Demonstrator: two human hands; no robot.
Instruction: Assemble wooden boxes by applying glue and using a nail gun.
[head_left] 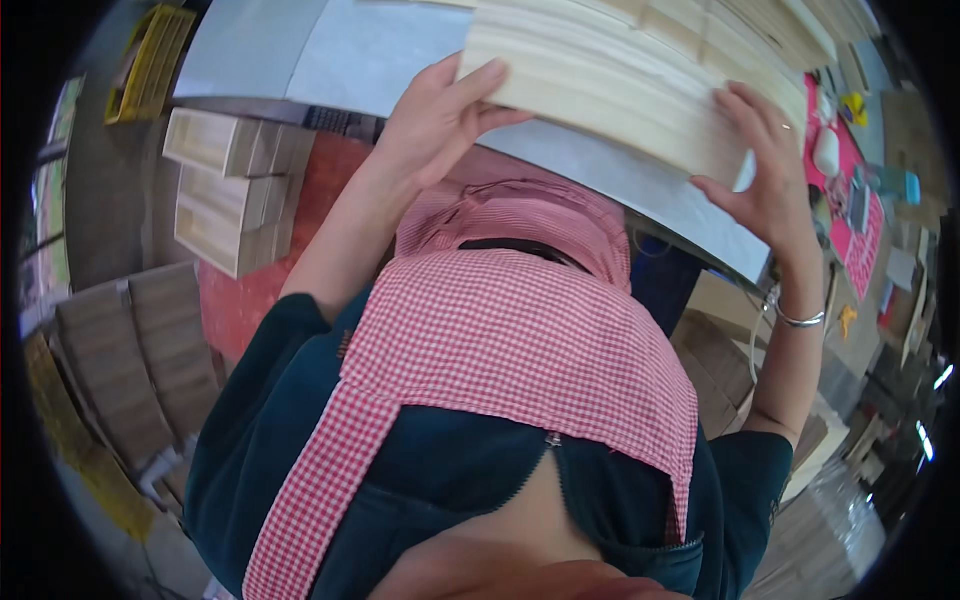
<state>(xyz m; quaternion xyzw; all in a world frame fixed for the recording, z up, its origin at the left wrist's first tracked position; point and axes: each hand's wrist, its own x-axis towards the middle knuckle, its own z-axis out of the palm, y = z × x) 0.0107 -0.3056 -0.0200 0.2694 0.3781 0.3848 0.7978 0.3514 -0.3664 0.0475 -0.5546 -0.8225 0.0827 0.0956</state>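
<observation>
A stack of pale wooden boards (pixel 610 112) lies tilted across the white tabletop in front of me, its near edge sticking out towards my body. At its left end, my left hand (pixel 437 115) grips the corner, thumb on top and the other fingers at the near edge. My right hand (pixel 765 160) is around the right end, fingers curled over the top and thumb at the near edge; it is slightly blurred. The undersides of the boards are hidden. More pale wooden strips (pixel 745 50) lie beyond them.
To my left, several pale wooden boxes (pixel 210 205) are stacked beside a red surface (pixel 250 300). A yellow crate (pixel 150 65) stands farther left. On the right, a pink cloth (pixel 850 225) lies under small items, including a white bottle (pixel 826 152). The white tabletop (pixel 345 55) extends left.
</observation>
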